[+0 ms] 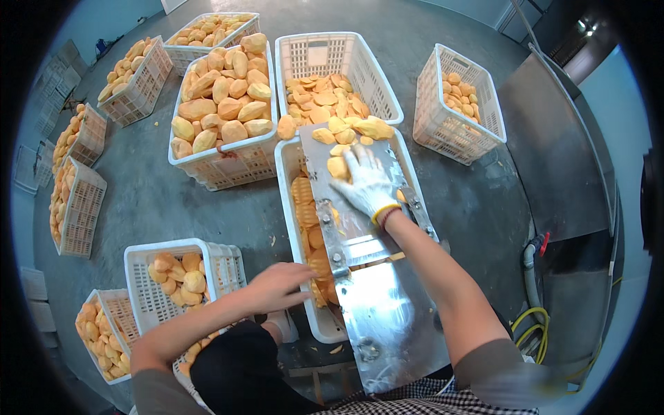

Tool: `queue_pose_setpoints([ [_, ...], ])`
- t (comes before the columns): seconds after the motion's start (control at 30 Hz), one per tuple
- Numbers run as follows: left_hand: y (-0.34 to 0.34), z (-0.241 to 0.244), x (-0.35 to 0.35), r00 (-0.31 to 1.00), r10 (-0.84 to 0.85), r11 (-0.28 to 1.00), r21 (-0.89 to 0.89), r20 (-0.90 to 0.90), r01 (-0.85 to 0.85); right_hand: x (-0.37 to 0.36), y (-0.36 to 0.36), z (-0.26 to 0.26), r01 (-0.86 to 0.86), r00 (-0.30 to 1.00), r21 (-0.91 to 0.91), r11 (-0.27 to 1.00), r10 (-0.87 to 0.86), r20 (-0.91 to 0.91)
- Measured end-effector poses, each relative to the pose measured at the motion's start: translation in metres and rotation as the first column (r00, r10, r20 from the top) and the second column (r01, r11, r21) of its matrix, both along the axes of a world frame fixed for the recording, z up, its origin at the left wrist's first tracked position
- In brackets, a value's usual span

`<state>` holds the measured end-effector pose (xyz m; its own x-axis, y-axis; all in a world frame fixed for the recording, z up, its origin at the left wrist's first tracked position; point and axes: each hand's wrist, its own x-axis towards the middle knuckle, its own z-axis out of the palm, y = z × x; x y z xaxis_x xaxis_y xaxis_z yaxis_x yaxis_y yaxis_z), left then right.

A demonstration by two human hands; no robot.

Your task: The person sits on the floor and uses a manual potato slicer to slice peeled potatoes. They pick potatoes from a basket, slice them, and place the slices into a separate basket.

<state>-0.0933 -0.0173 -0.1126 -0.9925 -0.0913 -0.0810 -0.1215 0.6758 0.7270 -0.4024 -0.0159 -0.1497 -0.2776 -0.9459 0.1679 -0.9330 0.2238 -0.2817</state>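
Note:
A metal slicing board (391, 311) with a crosswise blade slot lies across a white plastic crate (290, 207). Ridged orange slices (306, 212) fill part of that crate, partly hidden beneath the board. My right hand (367, 179), in a white knit glove, lies flat over the board's upper part with its fingers spread. A peeled yellow piece (338, 168), apparently sweet potato, sits between its thumb and fingers. More peeled pieces (345, 136) rest at the board's far end. My bare left hand (284, 285) hovers by the crate's left rim, fingers extended and holding nothing.
Beyond the board stands a crate of flat offcuts (321, 98). A heaped crate of peeled sweet potatoes (228, 104) is left of it; several more line the left side. Another crate (459, 104) stands right, near a metal panel (560, 145), a red-handled valve (544, 244) and yellow hose (539, 332).

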Motion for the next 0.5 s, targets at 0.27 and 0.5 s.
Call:
queue_pose_setpoints([
  [0.27,-0.003,-0.058,0.088,0.435,0.899,0.421,0.388,-0.057,-0.820,-0.073,-0.119,-0.041,0.244,0.970,-0.276,0.930,-0.241,0.047],
  [0.5,0.006,-0.085,0.116,0.324,0.906,0.378,0.175,-0.273,-0.909,-0.084,-0.070,0.044,0.297,0.943,0.016,0.955,-0.296,0.150],
])
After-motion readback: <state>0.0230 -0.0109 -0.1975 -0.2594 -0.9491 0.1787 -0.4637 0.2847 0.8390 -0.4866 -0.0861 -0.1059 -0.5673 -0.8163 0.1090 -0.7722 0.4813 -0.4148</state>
